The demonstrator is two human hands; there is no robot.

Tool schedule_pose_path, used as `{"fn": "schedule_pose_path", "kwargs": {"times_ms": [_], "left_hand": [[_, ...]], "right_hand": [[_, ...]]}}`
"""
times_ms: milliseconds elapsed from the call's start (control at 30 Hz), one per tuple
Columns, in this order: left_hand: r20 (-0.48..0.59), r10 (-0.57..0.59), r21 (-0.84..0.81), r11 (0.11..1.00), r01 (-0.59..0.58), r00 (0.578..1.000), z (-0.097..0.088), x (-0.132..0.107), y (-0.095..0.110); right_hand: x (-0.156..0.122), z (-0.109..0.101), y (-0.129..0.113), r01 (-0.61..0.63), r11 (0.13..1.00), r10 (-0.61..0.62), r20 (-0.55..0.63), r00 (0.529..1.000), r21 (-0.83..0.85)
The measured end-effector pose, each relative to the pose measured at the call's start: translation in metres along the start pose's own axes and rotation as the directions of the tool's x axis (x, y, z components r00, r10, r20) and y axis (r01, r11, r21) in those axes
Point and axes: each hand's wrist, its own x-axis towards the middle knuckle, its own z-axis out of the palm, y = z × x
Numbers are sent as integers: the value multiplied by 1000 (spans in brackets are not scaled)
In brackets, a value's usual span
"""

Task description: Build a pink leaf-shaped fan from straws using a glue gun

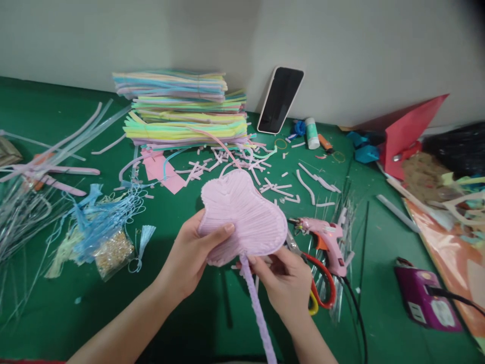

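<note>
A lilac hand fan (257, 217), its face ribbed with rows of fuzzy pipe cleaners, is held up over the table in front of me. My left hand (191, 250) is closed on its left side, thumb lying across the front and the other fingers hidden behind. From the lower edge a twisted lilac handle (257, 311) slants down toward me. My right hand (286, 278) pinches the spot where handle and fan meet; its fingertips are partly hidden under the fan. Just right of that hand lie red-and-yellow-handled scissors (328, 290) and a pink glue gun (328, 240).
Bundled pastel pipe cleaners (185, 124) are stacked at the back, beside a leaning phone (281, 100). Cut pipe-cleaner pieces (275, 187) litter the green table. Blue tassels (96, 220) and a bag of beads (112, 253) lie left. A purple box with a cord (426, 296) sits right.
</note>
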Motion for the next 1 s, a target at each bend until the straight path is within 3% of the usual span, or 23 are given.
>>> {"fn": "schedule_pose_path", "kwargs": {"times_ms": [267,667,1000], "left_hand": [[-21,46,9,999,-46,999,0,3,0],[-42,41,17,999,-41,998,-2,5,-3],[-48,68,61,996,-65,997,-5,7,-5]], "right_hand": [[6,6,4,-103,986,96,57,994,131],[7,6,2,-211,966,202,74,977,146],[9,10,4,-313,913,295,105,950,261]]}}
